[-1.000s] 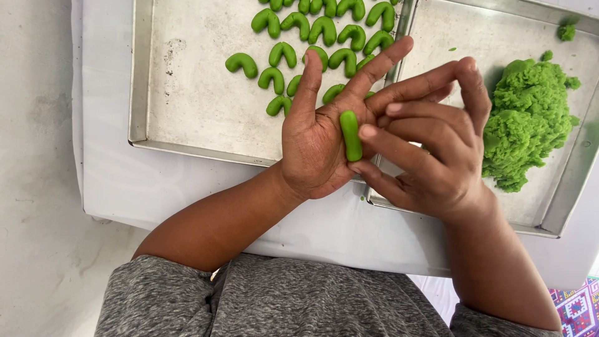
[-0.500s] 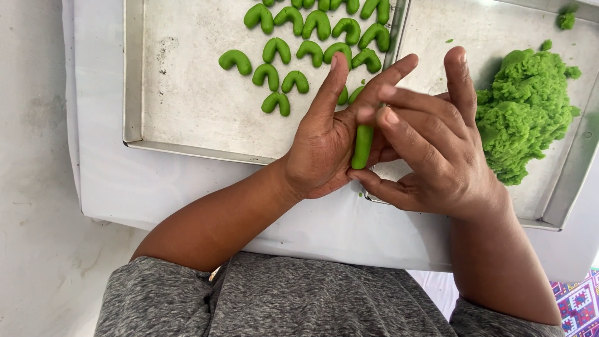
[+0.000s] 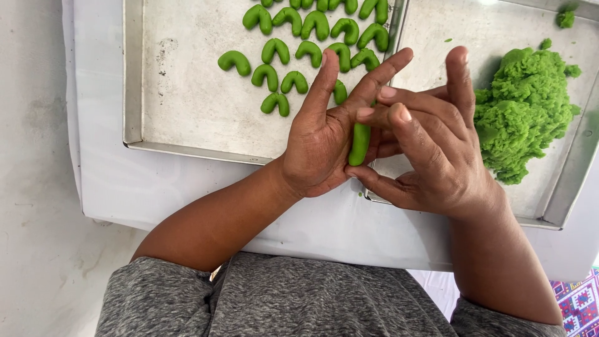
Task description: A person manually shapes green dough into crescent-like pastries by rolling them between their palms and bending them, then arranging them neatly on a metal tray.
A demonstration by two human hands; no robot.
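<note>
Dough roll [image 3: 359,143] lies pinched between our flat left hand [image 3: 321,140] and right hand [image 3: 430,150], fingers straight and loosely spread, above the gap between the baking tray [image 3: 187,118] and the dough tray [image 3: 564,187]. Press unevenly, we judge, and it thins, cracks or slips out.

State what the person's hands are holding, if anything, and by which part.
A short green dough roll lies pressed along its length between the left hand palm and the right hand fingers; its lower end shows.
</note>
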